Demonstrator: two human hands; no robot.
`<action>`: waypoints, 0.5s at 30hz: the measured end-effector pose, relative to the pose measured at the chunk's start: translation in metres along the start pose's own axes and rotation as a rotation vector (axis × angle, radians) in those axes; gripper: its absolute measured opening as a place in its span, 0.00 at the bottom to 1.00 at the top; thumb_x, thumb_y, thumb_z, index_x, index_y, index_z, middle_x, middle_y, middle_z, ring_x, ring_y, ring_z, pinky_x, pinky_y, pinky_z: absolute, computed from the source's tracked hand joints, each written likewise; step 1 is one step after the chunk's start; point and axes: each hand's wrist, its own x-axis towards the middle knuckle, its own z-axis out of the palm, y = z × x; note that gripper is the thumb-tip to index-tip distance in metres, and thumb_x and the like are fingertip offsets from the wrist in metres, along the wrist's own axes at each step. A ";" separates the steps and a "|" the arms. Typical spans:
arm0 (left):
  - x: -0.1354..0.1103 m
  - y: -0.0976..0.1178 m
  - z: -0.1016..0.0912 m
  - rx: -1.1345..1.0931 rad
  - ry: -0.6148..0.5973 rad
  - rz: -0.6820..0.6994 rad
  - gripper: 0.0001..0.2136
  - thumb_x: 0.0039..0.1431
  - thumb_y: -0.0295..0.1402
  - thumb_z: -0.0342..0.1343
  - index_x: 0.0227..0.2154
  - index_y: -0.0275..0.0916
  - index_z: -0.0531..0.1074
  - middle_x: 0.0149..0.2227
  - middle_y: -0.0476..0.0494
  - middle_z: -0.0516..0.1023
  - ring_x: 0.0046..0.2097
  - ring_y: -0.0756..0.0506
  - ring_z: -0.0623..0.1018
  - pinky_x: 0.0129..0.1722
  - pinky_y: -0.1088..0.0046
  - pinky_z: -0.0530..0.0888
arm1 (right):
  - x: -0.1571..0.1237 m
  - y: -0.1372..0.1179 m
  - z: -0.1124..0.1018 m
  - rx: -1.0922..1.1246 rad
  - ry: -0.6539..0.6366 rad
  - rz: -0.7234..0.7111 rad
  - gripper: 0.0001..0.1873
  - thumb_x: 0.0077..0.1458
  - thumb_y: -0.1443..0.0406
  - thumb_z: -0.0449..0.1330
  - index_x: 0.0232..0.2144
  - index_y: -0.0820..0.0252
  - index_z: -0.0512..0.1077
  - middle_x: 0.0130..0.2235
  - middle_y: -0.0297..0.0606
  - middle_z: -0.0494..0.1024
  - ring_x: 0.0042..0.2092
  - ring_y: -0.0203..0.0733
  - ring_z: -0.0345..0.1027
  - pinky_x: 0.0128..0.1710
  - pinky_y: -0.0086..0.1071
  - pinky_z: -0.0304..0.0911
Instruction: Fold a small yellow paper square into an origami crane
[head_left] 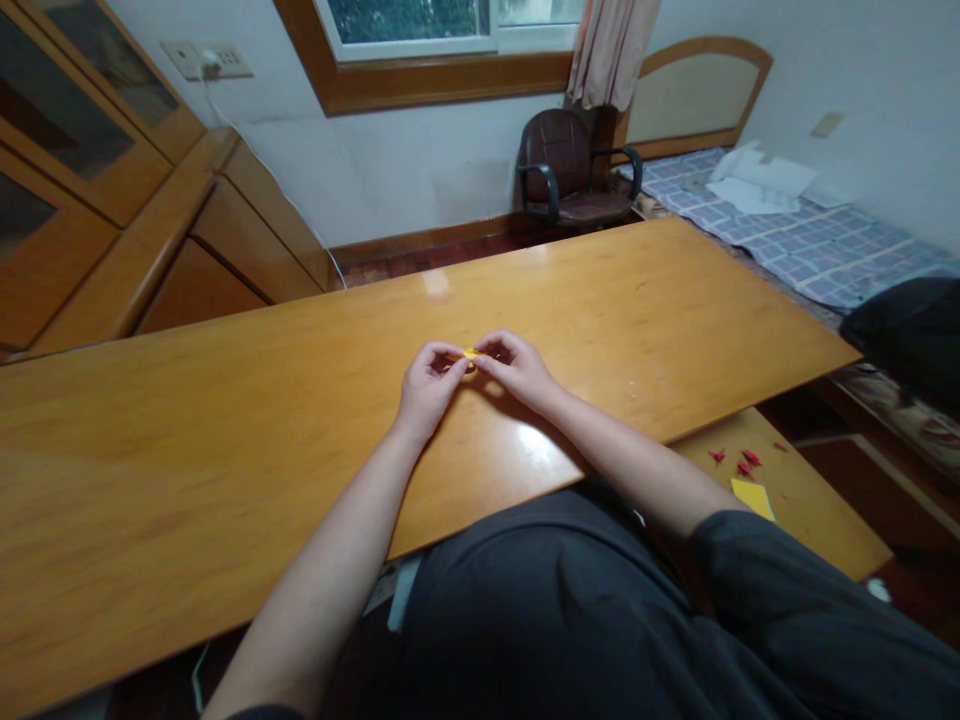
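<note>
A small folded piece of yellow paper (470, 357) sits between my two hands, just above the wooden table (225, 430). My left hand (429, 383) pinches its left side with curled fingers. My right hand (517, 366) pinches its right side, fingertips pressed together on it. Most of the paper is hidden by my fingers. Both forearms rest over the table's near edge.
A lower wooden surface (817, 500) at the right holds a yellow paper sheet (752, 496) and small red folded pieces (739, 461). A dark office chair (570, 170) stands beyond the table. A bed (795, 235) and a black bag (911, 335) lie right, cabinets (112, 200) left.
</note>
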 end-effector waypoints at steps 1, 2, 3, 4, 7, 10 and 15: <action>0.000 0.000 0.000 -0.013 -0.002 -0.016 0.12 0.51 0.36 0.66 0.33 0.39 0.70 0.34 0.48 0.76 0.37 0.49 0.78 0.42 0.69 0.77 | 0.000 0.001 0.000 0.020 -0.003 0.014 0.14 0.54 0.55 0.66 0.37 0.58 0.72 0.36 0.35 0.77 0.37 0.38 0.72 0.39 0.32 0.66; 0.000 0.000 0.000 -0.024 -0.004 -0.030 0.12 0.50 0.36 0.66 0.33 0.39 0.70 0.34 0.49 0.75 0.37 0.49 0.78 0.42 0.69 0.77 | 0.001 0.003 0.000 0.037 -0.007 0.027 0.15 0.53 0.55 0.66 0.37 0.58 0.72 0.36 0.35 0.77 0.37 0.38 0.72 0.39 0.32 0.66; 0.000 0.000 0.000 -0.032 -0.004 -0.040 0.12 0.50 0.36 0.66 0.33 0.39 0.70 0.34 0.49 0.75 0.37 0.49 0.78 0.42 0.69 0.77 | 0.001 0.004 -0.001 0.052 -0.010 0.037 0.15 0.53 0.55 0.66 0.37 0.58 0.72 0.36 0.35 0.77 0.37 0.38 0.72 0.39 0.32 0.66; 0.000 0.000 0.001 -0.033 -0.003 -0.047 0.12 0.49 0.36 0.66 0.33 0.39 0.70 0.34 0.49 0.75 0.36 0.49 0.78 0.42 0.69 0.77 | 0.002 0.006 -0.001 0.063 -0.013 0.047 0.16 0.52 0.55 0.67 0.37 0.58 0.72 0.36 0.35 0.77 0.37 0.38 0.72 0.38 0.32 0.66; 0.001 0.001 0.001 -0.014 0.004 -0.045 0.12 0.49 0.35 0.67 0.32 0.39 0.70 0.34 0.49 0.74 0.36 0.49 0.77 0.41 0.70 0.77 | 0.003 0.007 -0.001 0.087 -0.021 0.067 0.17 0.51 0.54 0.68 0.37 0.58 0.72 0.34 0.34 0.77 0.36 0.37 0.72 0.37 0.31 0.65; 0.001 0.002 0.002 0.004 0.010 -0.036 0.12 0.49 0.35 0.67 0.32 0.39 0.70 0.33 0.50 0.74 0.36 0.49 0.77 0.40 0.71 0.77 | 0.003 0.004 0.000 0.112 -0.029 0.087 0.18 0.50 0.53 0.68 0.37 0.58 0.72 0.34 0.34 0.77 0.36 0.37 0.71 0.38 0.31 0.65; 0.003 -0.002 -0.001 0.021 0.046 -0.010 0.12 0.50 0.36 0.66 0.33 0.39 0.70 0.32 0.50 0.74 0.35 0.49 0.78 0.39 0.72 0.77 | 0.003 0.004 0.000 0.190 -0.039 0.123 0.19 0.48 0.53 0.70 0.38 0.57 0.72 0.36 0.34 0.77 0.37 0.37 0.71 0.40 0.32 0.66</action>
